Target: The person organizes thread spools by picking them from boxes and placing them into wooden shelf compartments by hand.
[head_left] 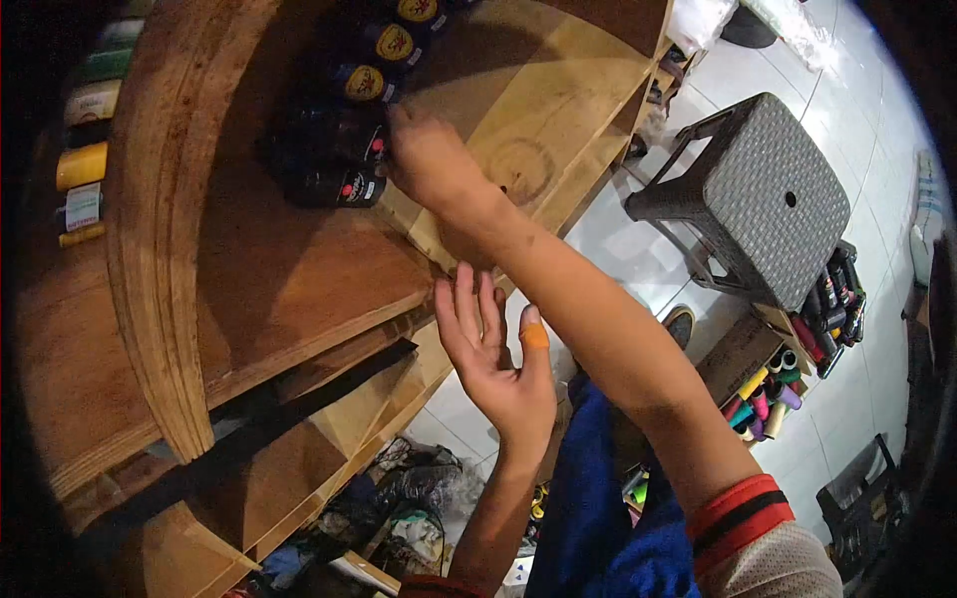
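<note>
Dark thread spools (344,164) with red logos lie on the wooden shelf (289,269), in front of a row of dark spools with yellow round labels (394,43). My right hand (429,159) reaches over the shelf beside the dark spools, its fingers curled; whether it holds anything is hidden. Below it, my left hand (498,359) is raised palm up by the shelf's edge, fingers apart, with an orange wrap on the thumb and nothing in it.
A curved wooden upright (164,229) stands at the left, with yellow and white spools behind it. At the right are a grey woven stool (773,189) and a box of coloured spools (768,404). Plastic bags (419,498) lie below the shelf.
</note>
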Tool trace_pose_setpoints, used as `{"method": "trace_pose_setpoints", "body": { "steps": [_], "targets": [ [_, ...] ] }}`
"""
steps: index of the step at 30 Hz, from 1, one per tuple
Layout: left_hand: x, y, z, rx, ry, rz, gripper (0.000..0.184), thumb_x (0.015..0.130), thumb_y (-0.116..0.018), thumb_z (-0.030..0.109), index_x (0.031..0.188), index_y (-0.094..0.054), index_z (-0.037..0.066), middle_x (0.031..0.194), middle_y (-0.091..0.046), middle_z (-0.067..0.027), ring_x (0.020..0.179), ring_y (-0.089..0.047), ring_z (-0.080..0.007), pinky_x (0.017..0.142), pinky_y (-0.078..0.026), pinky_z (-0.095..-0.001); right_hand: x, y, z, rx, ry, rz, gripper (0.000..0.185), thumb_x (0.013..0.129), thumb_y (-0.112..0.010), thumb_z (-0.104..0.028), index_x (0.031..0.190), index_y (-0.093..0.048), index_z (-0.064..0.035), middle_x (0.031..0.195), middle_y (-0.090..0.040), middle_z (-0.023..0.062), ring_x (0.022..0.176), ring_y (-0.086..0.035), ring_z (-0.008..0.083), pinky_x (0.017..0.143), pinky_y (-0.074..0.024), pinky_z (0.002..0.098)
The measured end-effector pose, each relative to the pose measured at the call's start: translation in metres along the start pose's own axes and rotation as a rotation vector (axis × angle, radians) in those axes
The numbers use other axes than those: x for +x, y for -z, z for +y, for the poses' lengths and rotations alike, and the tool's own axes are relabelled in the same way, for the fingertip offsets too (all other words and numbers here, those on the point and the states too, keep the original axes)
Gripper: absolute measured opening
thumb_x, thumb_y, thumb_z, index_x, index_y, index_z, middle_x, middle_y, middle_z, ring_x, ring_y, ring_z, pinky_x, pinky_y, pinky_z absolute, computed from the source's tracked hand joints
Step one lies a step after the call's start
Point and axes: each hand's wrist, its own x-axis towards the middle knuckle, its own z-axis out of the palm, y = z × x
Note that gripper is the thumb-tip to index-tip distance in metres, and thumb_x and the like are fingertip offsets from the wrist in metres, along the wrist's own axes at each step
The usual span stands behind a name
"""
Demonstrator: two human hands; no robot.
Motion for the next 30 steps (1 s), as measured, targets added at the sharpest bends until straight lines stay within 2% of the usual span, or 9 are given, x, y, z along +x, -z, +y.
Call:
{"method": "trace_pose_setpoints", "body": {
  "steps": [6, 12, 14, 17, 21, 22, 27, 28, 30],
  "targets": [
    [0.003, 0.009, -0.005, 0.037, -0.012, -0.008, 0.069, 0.085, -0.053, -0.008, 0.141, -0.012, -0.002, 0.142, -0.03, -0.0242, 0.129, -0.036, -0.0366, 0.106, -0.031, -0.0433, 0.0, -0.006, 0.003, -0.019, -0.023, -0.091, 0.048, 0.074, -0.066, -0.012, 0.113, -0.044, 0.0057, 0.106, -0.054, 0.0264, 0.093, -0.058, 0.0424, 0.08, -0.0482, 0.0469],
    [0.009, 0.01, 0.005, 0.172, -0.106, -0.084, 0.063, 0.088, -0.049, -0.005, 0.14, -0.014, -0.003, 0.139, -0.033, -0.0236, 0.126, -0.04, -0.0366, 0.104, -0.035, -0.0433, -0.036, 0.017, 0.011, 0.086, 0.072, 0.157, 0.046, 0.078, -0.064, -0.014, 0.114, -0.045, 0.0062, 0.101, -0.056, 0.0266, 0.093, -0.058, 0.0408, 0.079, -0.0483, 0.046],
    [0.002, 0.005, 0.004, 0.159, -0.143, -0.112, 0.058, 0.089, -0.049, -0.001, 0.138, -0.018, -0.004, 0.138, -0.035, -0.0235, 0.123, -0.043, -0.0363, 0.1, -0.04, -0.043, -0.066, 0.051, 0.013, 0.17, 0.013, 0.384, 0.038, 0.079, -0.066, -0.015, 0.11, -0.052, 0.0029, 0.094, -0.061, 0.0206, 0.087, -0.062, 0.035, 0.073, -0.0514, 0.0415],
    [-0.013, -0.016, 0.006, 0.191, -0.129, -0.248, 0.055, 0.089, -0.049, -0.002, 0.136, -0.022, -0.005, 0.136, -0.037, -0.0231, 0.117, -0.049, -0.035, 0.094, -0.045, -0.0412, -0.136, 0.146, 0.017, 0.473, -0.3, 0.267, 0.029, 0.079, -0.069, -0.017, 0.102, -0.061, -0.0006, 0.09, -0.065, 0.0159, 0.08, -0.067, 0.0283, 0.067, -0.0536, 0.034],
    [-0.042, -0.078, 0.002, 0.166, 0.027, -0.479, 0.051, 0.087, -0.05, -0.003, 0.133, -0.027, -0.005, 0.131, -0.042, -0.0223, 0.107, -0.057, -0.0325, 0.082, -0.051, -0.0374, -0.246, 0.242, 0.067, 0.528, -0.573, 0.369, 0.021, 0.082, -0.067, -0.015, 0.095, -0.064, 0.0007, 0.09, -0.068, 0.0114, 0.071, -0.068, 0.0191, 0.06, -0.0527, 0.0277],
    [-0.052, -0.096, 0.001, 0.155, 0.06, -0.546, 0.05, 0.087, -0.051, -0.003, 0.132, -0.029, -0.005, 0.129, -0.043, -0.0221, 0.104, -0.059, -0.0317, 0.08, -0.052, -0.0365, -0.269, 0.274, 0.076, 0.55, -0.809, 0.35, 0.019, 0.083, -0.067, -0.014, 0.096, -0.065, -0.0005, 0.089, -0.068, 0.0095, 0.07, -0.067, 0.014, 0.06, -0.0521, 0.0253],
    [-0.107, -0.229, 0.002, 0.069, 0.032, -0.95, 0.04, 0.085, -0.054, -0.005, 0.123, -0.043, -0.005, 0.124, -0.049, -0.0184, 0.096, -0.063, -0.0255, 0.078, -0.053, -0.0302, -0.368, 0.398, 0.181, -0.147, -1.062, 0.519, 0.019, 0.079, -0.065, -0.01, 0.097, -0.064, -0.002, 0.088, -0.067, 0.0116, 0.077, -0.065, 0.0198, 0.071, -0.0508, 0.0299],
    [-0.117, -0.257, 0.001, 0.042, -0.006, -1.012, 0.04, 0.083, -0.055, -0.005, 0.123, -0.045, -0.004, 0.123, -0.05, -0.0179, 0.095, -0.064, -0.0245, 0.078, -0.053, -0.0291, -0.391, 0.414, 0.214, -0.227, -0.988, 0.615, 0.023, 0.077, -0.065, -0.01, 0.098, -0.064, -0.0014, 0.089, -0.067, 0.0132, 0.077, -0.065, 0.0223, 0.071, -0.0508, 0.0312],
    [-0.135, -0.314, 0.003, 0.016, -0.009, -1.132, 0.047, 0.087, -0.052, -0.005, 0.131, -0.036, 0.0, 0.126, -0.049, -0.0189, 0.1, -0.062, -0.0244, 0.081, -0.051, -0.0297, -0.431, 0.443, 0.276, -0.318, -1.188, 0.747, 0.036, 0.073, -0.071, -0.022, 0.1, -0.061, 0.0009, 0.09, -0.066, 0.0159, 0.082, -0.065, 0.0271, 0.076, -0.0499, 0.0364]
  ]
}}
